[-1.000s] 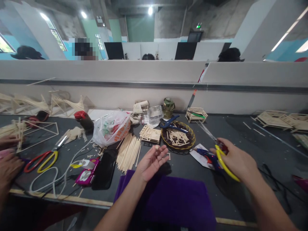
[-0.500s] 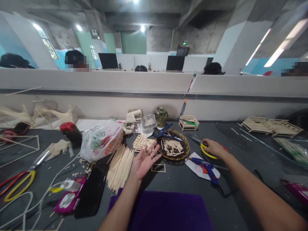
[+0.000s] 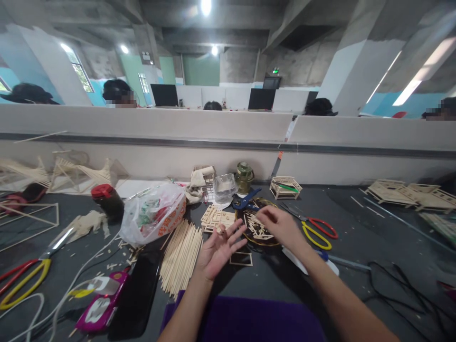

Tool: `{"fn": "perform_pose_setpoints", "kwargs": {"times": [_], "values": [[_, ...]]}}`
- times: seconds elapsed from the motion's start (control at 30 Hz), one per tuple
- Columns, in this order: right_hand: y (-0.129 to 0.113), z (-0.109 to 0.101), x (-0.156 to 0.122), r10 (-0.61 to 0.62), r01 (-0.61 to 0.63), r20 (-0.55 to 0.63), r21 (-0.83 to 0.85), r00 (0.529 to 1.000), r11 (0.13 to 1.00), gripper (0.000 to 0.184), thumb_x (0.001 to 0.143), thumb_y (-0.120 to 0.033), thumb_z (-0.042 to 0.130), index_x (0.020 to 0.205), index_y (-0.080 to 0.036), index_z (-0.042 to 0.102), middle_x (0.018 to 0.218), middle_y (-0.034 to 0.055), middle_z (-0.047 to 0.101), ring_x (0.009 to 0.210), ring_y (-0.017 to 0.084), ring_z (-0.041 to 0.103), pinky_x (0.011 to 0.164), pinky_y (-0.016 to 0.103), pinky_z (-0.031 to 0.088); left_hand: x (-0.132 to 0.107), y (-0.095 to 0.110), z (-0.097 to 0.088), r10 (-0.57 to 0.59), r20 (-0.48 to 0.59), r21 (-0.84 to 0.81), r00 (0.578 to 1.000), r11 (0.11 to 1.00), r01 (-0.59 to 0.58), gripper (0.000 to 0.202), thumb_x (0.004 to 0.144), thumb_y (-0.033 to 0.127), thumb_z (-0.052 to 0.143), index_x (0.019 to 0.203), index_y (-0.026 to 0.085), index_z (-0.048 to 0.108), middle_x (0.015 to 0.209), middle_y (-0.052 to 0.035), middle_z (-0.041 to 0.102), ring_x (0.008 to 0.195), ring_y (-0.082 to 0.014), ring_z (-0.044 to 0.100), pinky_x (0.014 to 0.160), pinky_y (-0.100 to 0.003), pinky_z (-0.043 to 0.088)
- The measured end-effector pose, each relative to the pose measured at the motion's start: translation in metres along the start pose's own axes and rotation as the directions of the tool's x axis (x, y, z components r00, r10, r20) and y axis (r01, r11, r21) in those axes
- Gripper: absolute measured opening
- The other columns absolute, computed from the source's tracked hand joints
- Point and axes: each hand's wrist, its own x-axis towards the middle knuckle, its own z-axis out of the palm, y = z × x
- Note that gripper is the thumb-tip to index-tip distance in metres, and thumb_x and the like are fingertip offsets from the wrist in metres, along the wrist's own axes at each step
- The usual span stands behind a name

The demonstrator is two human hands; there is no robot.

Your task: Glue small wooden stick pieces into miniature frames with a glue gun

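My left hand is palm up, with several fingers spread; small pale wooden pieces show between its thumb and bent index finger. Over the round basket, my right hand points down with its fingers drawn together at the short cut sticks. Whatever is in its fingertips is hidden. Scissors with red and yellow handles lie to its right. Under my right forearm, the blue glue gun on white paper is mostly covered. A small stick frame lies between my hands.
Long wooden sticks lie left of my left hand, beside a plastic bag. Blue pliers rest at the basket's back edge. A purple mat lies in front, black cables at right. People sit behind the partition.
My right hand has let go of the scissors and moved left to the basket, its forearm now over the glue gun. My left hand stays palm up. The view has shifted slightly.
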Motion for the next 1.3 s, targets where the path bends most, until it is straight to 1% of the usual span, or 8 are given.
{"fn": "perform_pose_setpoints", "kwargs": {"times": [0.17, 0.4, 0.5, 0.6, 0.77, 1.0, 1.17, 1.3], "values": [[-0.017, 0.044, 0.004, 0.112, -0.068, -0.051, 0.528, 0.992, 0.846, 0.028, 0.065, -0.043, 0.073, 0.069, -0.016, 0.066, 0.058, -0.0021, 0.061, 0.050, 0.011, 0.051, 0.049, 0.024, 0.040, -0.006, 0.001, -0.004, 0.003, 0.011, 0.087, 1.000, 0.996, -0.004, 0.016, 0.084, 0.032, 0.063, 0.085, 0.016, 0.060, 0.137, -0.0157, 0.051, 0.134, -0.0329, 0.039, 0.109, -0.054, 0.024], [-0.003, 0.025, 0.001, 0.362, -0.018, -0.301, 0.747, 0.882, 0.665, 0.043, 0.080, -0.053, 0.058, 0.058, -0.021, 0.040, 0.043, -0.0119, 0.025, 0.035, 0.005, 0.019, 0.033, 0.019, 0.018, -0.001, 0.012, -0.016, 0.064, -0.033, 0.024, 0.997, 0.998, -0.063, 0.018, 0.089, 0.031, 0.056, 0.082, 0.016, 0.061, 0.139, -0.0146, 0.050, 0.137, -0.0304, 0.033, 0.109, -0.055, 0.027], [-0.011, 0.032, -0.009, 0.284, 0.051, -0.424, 0.626, 0.860, 0.778, 0.034, 0.078, -0.045, 0.064, 0.062, -0.020, 0.049, 0.054, -0.0061, 0.045, 0.044, 0.007, 0.041, 0.041, 0.020, 0.035, 0.001, 0.011, -0.020, 0.047, -0.062, 0.011, 0.997, 0.999, -0.046, 0.019, 0.089, 0.032, 0.056, 0.086, 0.015, 0.063, 0.139, -0.0157, 0.050, 0.137, -0.0299, 0.034, 0.108, -0.053, 0.029], [-0.022, 0.048, -0.014, 0.117, 0.102, -0.478, 0.409, 0.871, 0.907, 0.029, 0.077, -0.037, 0.067, 0.100, -0.020, 0.062, 0.087, 0.0030, 0.063, 0.071, 0.014, 0.059, 0.063, 0.026, 0.049, 0.001, 0.008, -0.024, 0.055, -0.103, 0.036, 0.993, 0.998, -0.051, 0.022, 0.090, 0.034, 0.054, 0.090, 0.015, 0.064, 0.138, -0.0154, 0.050, 0.135, -0.0290, 0.037, 0.107, -0.052, 0.032], [-0.036, 0.080, -0.020, -0.110, 0.199, -0.333, 0.245, 0.937, 0.949, 0.019, 0.089, -0.033, 0.053, 0.087, -0.021, 0.068, 0.078, 0.0029, 0.065, 0.073, 0.017, 0.061, 0.071, 0.031, 0.049, 0.001, 0.006, -0.029, 0.102, -0.190, 0.088, 0.977, 0.992, -0.086, 0.021, 0.089, 0.034, 0.056, 0.088, 0.015, 0.064, 0.124, -0.0137, 0.061, 0.121, -0.0265, 0.053, 0.101, -0.050, 0.040], [-0.031, 0.106, -0.027, -0.445, 0.446, -0.212, -0.047, 0.870, 0.894, 0.022, 0.086, -0.024, 0.057, 0.105, -0.025, 0.068, 0.096, 0.0074, 0.061, 0.091, 0.022, 0.056, 0.080, 0.037, 0.047, 0.004, 0.000, -0.029, 0.121, -0.284, 0.048, 0.951, 0.993, -0.112, 0.014, 0.085, 0.025, 0.064, 0.094, 0.014, 0.064, 0.095, -0.0062, 0.070, 0.086, -0.0142, 0.065, 0.078, -0.026, 0.051], [-0.023, 0.101, -0.029, -0.260, 0.321, -0.335, 0.140, 0.906, 0.937, 0.015, 0.088, -0.030, 0.055, 0.090, -0.020, 0.065, 0.087, 0.0056, 0.062, 0.085, 0.019, 0.057, 0.077, 0.033, 0.045, 0.005, -0.008, -0.027, 0.182, -0.332, 0.246, 0.926, 0.964, -0.101, 0.024, 0.077, 0.033, 0.072, 0.088, 0.014, 0.064, 0.080, -0.0038, 0.068, 0.070, -0.0120, 0.064, 0.071, -0.025, 0.051], [-0.021, 0.093, -0.027, 0.095, 0.155, -0.445, 0.492, 0.891, 0.856, 0.022, 0.087, -0.039, 0.055, 0.082, -0.018, 0.060, 0.069, -0.0009, 0.056, 0.062, 0.013, 0.051, 0.059, 0.025, 0.041, 0.005, -0.015, -0.028, 0.396, -0.388, 0.563, 0.832, 0.817, -0.126, 0.029, 0.071, 0.039, 0.075, 0.075, 0.015, 0.058, 0.047, 0.0081, 0.047, 0.034, -0.0028, 0.036, 0.041, -0.017, 0.035]]}}
